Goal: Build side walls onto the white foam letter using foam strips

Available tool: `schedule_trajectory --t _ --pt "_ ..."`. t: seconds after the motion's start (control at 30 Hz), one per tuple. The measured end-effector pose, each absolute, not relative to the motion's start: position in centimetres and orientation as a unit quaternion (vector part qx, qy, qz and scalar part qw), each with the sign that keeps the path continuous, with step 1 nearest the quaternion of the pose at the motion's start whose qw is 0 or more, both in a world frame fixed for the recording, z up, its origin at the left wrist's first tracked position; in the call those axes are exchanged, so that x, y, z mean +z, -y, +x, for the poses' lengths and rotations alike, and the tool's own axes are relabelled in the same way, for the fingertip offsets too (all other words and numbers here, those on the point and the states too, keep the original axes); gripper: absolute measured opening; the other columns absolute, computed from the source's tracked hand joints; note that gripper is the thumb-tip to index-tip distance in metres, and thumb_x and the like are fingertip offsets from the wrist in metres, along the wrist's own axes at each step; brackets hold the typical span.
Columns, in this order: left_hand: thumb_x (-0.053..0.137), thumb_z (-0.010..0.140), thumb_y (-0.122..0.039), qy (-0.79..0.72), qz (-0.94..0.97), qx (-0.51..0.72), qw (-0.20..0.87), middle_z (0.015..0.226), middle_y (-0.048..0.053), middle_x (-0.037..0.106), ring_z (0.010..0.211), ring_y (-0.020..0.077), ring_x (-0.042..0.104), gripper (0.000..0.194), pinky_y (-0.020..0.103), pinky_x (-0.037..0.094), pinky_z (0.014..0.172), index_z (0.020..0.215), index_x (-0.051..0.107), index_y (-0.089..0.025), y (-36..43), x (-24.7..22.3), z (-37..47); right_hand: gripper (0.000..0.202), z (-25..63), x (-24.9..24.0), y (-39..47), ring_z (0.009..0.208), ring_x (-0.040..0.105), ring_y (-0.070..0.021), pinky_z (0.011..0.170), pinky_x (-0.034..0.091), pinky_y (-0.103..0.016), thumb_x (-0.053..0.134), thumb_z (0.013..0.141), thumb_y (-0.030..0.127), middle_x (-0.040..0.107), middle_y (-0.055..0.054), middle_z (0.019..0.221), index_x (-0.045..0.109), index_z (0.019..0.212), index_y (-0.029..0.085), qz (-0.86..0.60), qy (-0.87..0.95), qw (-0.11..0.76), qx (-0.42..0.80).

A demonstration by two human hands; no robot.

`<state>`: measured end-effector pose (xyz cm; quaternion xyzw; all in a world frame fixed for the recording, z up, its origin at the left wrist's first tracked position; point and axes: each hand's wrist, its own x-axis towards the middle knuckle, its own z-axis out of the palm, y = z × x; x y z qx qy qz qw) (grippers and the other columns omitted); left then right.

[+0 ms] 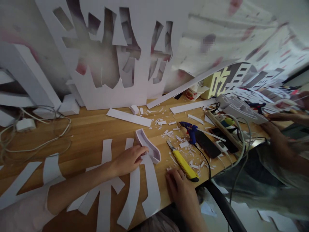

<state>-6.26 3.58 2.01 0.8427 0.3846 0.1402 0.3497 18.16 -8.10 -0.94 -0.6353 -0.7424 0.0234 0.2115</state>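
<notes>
My left hand (129,158) reaches over the wooden table with its fingers closed on the lower left edge of a curved white piece with raised side walls (151,149). Flat white cut-out strokes lie below it, among them a long curved strip (152,190) and a cross-shaped cut-out (105,190). At the table's front edge rests my right hand (182,187), its fingers curled and pressed together; whatever is under them is hidden. Just beside it lies a yellow utility knife (185,165) with its blade out. Beyond that, a blue glue gun (190,129) holds a white glue stick.
White scraps (180,138) litter the middle. A dark phone (207,143) and a power strip (225,129) with cables are to the right. White boards with cut-out character shapes (108,96) lean at the back. Another person's arm (282,141) is at far right.
</notes>
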Motion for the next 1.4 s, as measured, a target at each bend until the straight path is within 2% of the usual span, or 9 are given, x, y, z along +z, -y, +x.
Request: schedule_trajectory --t 0.23,0.47,0.6,0.8,0.87,0.93,1.07,1.2,1.4 --pt "0.046 0.083 -0.005 -0.377 0.862 0.111 0.320 0.110 0.008 0.063 0.105 0.0231 0.061 0.051 0.038 0.049 0.094 0.130 0.054 -0.023 -3.9 1.8 -6.5 0.029 18.7 -0.2 7.0 0.067 0.070 -0.0154 0.058 0.053 -0.025 0.040 0.103 0.034 0.069 -0.002 0.080 0.062 0.088 0.023 -0.624 0.736 0.262 0.025" --pt "0.050 0.086 -0.010 -0.365 0.895 0.132 0.217 0.109 0.006 0.062 0.097 0.0199 0.062 0.057 0.035 0.054 0.087 0.140 0.050 -0.030 -4.2 1.9 -7.2 0.024 20.8 4.3 5.2 0.062 0.065 -0.0152 0.050 0.053 -0.026 0.055 0.097 0.042 0.069 -0.006 0.090 0.062 0.109 0.022 -0.710 0.562 0.425 -0.011" --pt "0.048 0.090 -0.014 -0.379 0.904 0.170 0.104 0.117 0.010 0.060 0.101 0.0240 0.060 0.039 0.040 0.055 0.084 0.124 0.062 -0.025 -5.7 2.3 -8.2 0.050 16.0 1.4 5.0 0.101 0.067 -0.0234 0.084 0.061 -0.040 0.063 0.092 0.042 0.063 -0.014 0.124 0.047 0.134 0.022 -0.653 0.599 0.453 0.102" --pt "0.041 0.090 -0.007 -0.276 0.949 0.124 0.083 0.125 0.008 0.066 0.108 0.0200 0.064 0.041 0.035 0.055 0.091 0.122 0.061 -0.023 -8.6 1.7 -8.7 0.075 8.8 -3.3 5.5 0.140 0.042 -0.0320 0.102 0.052 -0.055 0.053 0.096 0.026 0.036 -0.022 0.150 0.009 0.157 0.021 -0.644 0.592 0.471 0.112" --pt "0.041 0.093 -0.011 -0.245 0.961 0.105 0.076 0.121 0.008 0.069 0.106 0.0196 0.065 0.036 0.033 0.055 0.088 0.120 0.061 -0.023 -9.2 1.6 -8.3 0.075 8.0 -2.9 6.3 0.142 0.037 -0.0341 0.104 0.049 -0.060 0.055 0.094 0.020 0.035 -0.019 0.152 0.014 0.157 0.026 -0.660 0.586 0.468 0.043" --pt "0.040 0.097 -0.015 -0.223 0.969 0.086 0.066 0.111 0.008 0.073 0.096 0.0198 0.067 0.031 0.033 0.054 0.082 0.115 0.064 -0.022 -9.6 1.8 -8.0 0.076 7.8 -2.4 7.4 0.134 0.048 -0.0330 0.102 0.050 -0.059 0.061 0.090 0.014 0.048 -0.015 0.144 0.025 0.154 0.031 -0.662 0.588 0.464 -0.014" --pt "0.038 0.100 -0.014 -0.173 0.978 0.107 -0.035 0.100 0.006 0.077 0.085 0.0188 0.067 0.030 0.034 0.048 0.076 0.106 0.067 -0.022 -9.7 2.8 -7.7 0.040 7.9 -2.9 8.1 0.112 0.065 -0.0239 0.091 0.059 -0.039 0.059 0.089 0.014 0.069 -0.006 0.124 0.061 0.125 0.031 -0.586 0.730 0.350 -0.039" --pt "0.038 0.100 -0.011 -0.122 0.972 0.187 -0.074 0.096 0.004 0.079 0.096 0.0189 0.068 0.031 0.036 0.047 0.087 0.103 0.068 -0.022 -10.0 3.4 -7.7 0.026 7.6 -3.8 6.6 0.116 0.063 -0.0264 0.088 0.060 -0.038 0.054 0.096 0.035 0.070 -0.007 0.124 0.067 0.117 0.026 -0.556 0.779 0.280 -0.073" --pt "0.043 0.099 -0.013 -0.108 0.974 0.196 0.033 0.086 0.006 0.077 0.082 0.0178 0.070 0.027 0.035 0.053 0.083 0.097 0.069 -0.020 -10.9 3.4 -7.5 0.037 6.8 -3.3 5.5 0.111 0.062 -0.0241 0.090 0.055 -0.037 0.035 0.103 0.033 0.073 -0.004 0.115 0.070 0.099 0.026 -0.576 0.755 0.307 -0.067"
